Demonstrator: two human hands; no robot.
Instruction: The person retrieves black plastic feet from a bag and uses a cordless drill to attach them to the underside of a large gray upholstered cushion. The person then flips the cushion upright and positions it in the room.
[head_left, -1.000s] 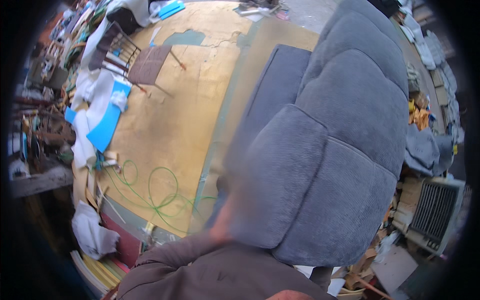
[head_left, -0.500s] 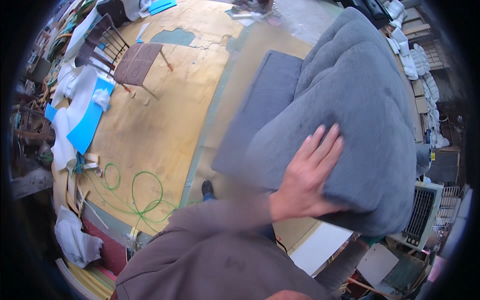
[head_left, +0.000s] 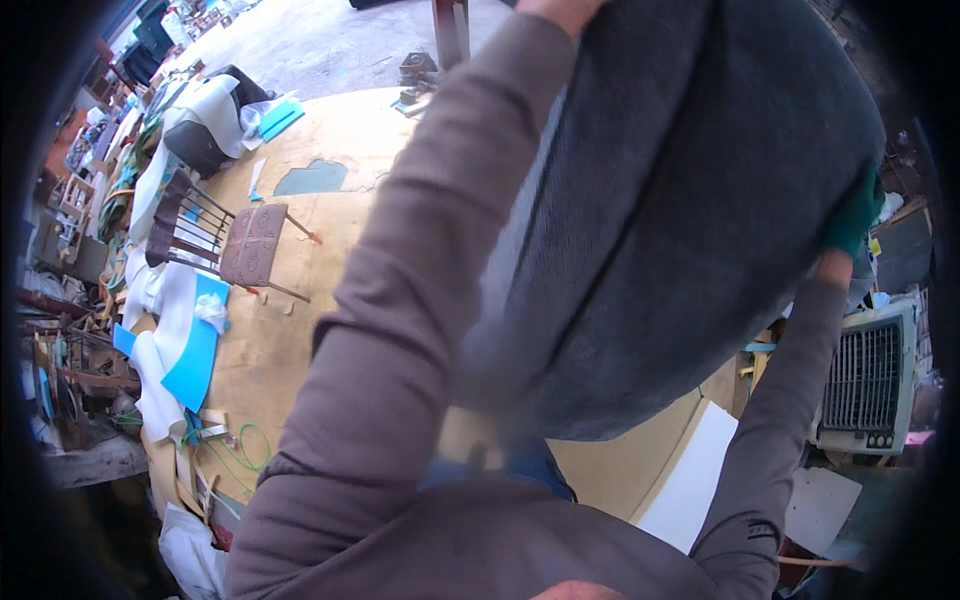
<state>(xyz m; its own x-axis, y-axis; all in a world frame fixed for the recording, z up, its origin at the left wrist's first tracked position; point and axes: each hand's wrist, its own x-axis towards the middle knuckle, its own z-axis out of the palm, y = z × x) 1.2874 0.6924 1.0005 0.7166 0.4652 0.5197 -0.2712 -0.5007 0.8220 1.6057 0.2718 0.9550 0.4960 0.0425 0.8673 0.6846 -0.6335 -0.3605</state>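
Observation:
A bulky dark grey upholstered sofa piece (head_left: pixel 690 220) stands tilted up close in front of me, filling the upper right; its top runs out of view. My left arm stretches up along its left side. At the top edge, my left hand (head_left: pixel 565 10) is against the upholstery, its fingers cut off by the frame. My right hand (head_left: pixel 855 215), in a green glove, grips the sofa piece's right edge, with the fingertips partly hidden in shadow.
A brown patterned chair (head_left: pixel 252 245) stands to the left on the tan sheet-covered floor (head_left: pixel 290 350). Blue and white sheets (head_left: pixel 195 350) and scraps line the left side. A white board (head_left: pixel 692 480) lies below the sofa piece. A grilled boxy appliance (head_left: pixel 868 375) stands at right.
The sofa piece has tipped up and come closer, hiding its seat part. My left hand has moved from its lower front surface up to the top edge. My gloved right hand has come into view.

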